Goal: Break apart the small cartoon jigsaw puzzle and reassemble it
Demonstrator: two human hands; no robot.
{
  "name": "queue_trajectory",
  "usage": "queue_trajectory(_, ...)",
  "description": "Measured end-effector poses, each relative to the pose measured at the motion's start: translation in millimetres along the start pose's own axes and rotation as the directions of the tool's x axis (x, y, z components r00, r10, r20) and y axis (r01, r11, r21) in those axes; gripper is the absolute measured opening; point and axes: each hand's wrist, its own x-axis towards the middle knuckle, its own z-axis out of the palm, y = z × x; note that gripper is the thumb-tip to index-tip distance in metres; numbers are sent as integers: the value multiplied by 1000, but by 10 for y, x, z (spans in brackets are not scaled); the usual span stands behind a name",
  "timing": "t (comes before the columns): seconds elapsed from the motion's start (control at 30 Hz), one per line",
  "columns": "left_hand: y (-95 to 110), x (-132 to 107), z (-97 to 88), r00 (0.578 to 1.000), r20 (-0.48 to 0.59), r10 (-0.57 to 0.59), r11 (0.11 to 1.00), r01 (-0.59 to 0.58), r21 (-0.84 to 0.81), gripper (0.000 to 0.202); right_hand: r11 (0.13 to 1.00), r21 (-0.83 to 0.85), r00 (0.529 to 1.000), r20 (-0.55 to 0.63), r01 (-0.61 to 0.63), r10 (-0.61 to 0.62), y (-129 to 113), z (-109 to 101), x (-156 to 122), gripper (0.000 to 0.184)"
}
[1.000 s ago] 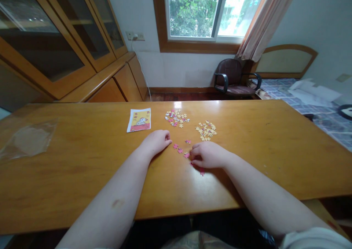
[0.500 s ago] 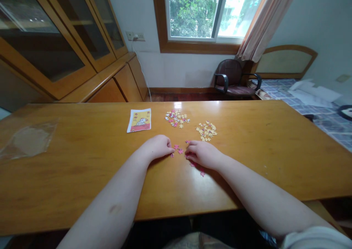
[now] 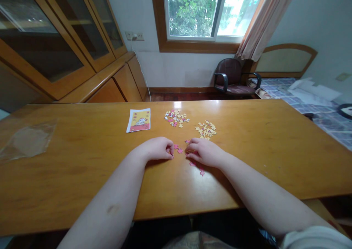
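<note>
My left hand (image 3: 162, 149) is closed, with its fingertips pinched on a small puzzle piece (image 3: 173, 156) at the tabletop; most of that piece is hidden. Two pink puzzle pieces (image 3: 180, 151) lie just right of these fingers. Opposite, my right hand (image 3: 205, 152) rests with curled fingers pressed on a pink piece, mostly covered by the fingertips. One more piece (image 3: 187, 141) shows beyond its fingers. Nearer to me, below the right hand, lie loose pink pieces (image 3: 202, 172).
On the wooden table (image 3: 90, 175) a picture card (image 3: 139, 120) lies left of a mixed pile of puzzle pieces (image 3: 176, 118). A pile of cream pieces (image 3: 206, 129) is beyond my right hand. A clear plastic bag (image 3: 30, 141) lies far left. An office chair (image 3: 232, 77) stands behind the table.
My left hand has come slightly nearer to me, and its fingers now cover most of the small piece that lay in the open beside them. My right hand has barely shifted.
</note>
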Motion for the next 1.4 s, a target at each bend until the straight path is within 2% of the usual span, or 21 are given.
queue_trajectory(0.33,114,-13,65,1000,-3,-1,999,1,37,18,998,27,998,16,-64,64,-22,19,28,15)
queue_trajectory(0.5,117,11,16,985,-167,44,998,-51,-42,27,971,212,993,-23,-112,120,-37,27,27,7)
queue_trajectory(0.6,136,40,15,977,-203,60,985,-91,-147,25,894,383,963,-35,-232,266,-43,61,37,4)
queue_trajectory(0.7,166,64,42,980,-189,69,957,-118,-266,24,775,538,901,-61,-332,429,-55,96,57,7)
queue_trajectory(0.8,185,88,80,972,-230,49,935,-126,-332,24,673,657,846,-99,-341,525,-68,130,72,17)
queue_trajectory(0.93,207,112,122,966,-259,22,922,-119,-368,26,604,737,821,-121,-302,558,-92,176,85,22)
queue_trajectory(1.0,217,111,125,970,-242,15,921,-108,-374,26,613,732,828,-122,-297,548,-100,192,87,22)
queue_trajectory(1.07,208,96,104,978,-209,23,927,-99,-362,26,673,674,839,-143,-305,525,-104,190,78,20)
queue_trajectory(1.13,165,67,55,988,-150,30,938,-79,-337,26,801,526,869,-209,-287,449,-114,162,46,18)
queue_trajectory(1.2,93,30,-11,996,-84,-2,952,-23,-304,28,927,312,931,-230,-206,284,-147,111,-8,19)
queue_trajectory(1.27,18,-5,-73,999,-7,-45,965,41,-260,27,986,149,990,-102,-81,97,-210,55,-71,26)
queue_trajectory(1.33,-35,-28,-109,996,23,-87,970,90,-226,26,999,37,999,52,3,-5,-295,9,-126,33)
queue_trajectory(1.4,-54,-34,-113,993,34,-109,973,113,-202,26,998,-52,988,155,31,-22,-380,-17,-157,41)
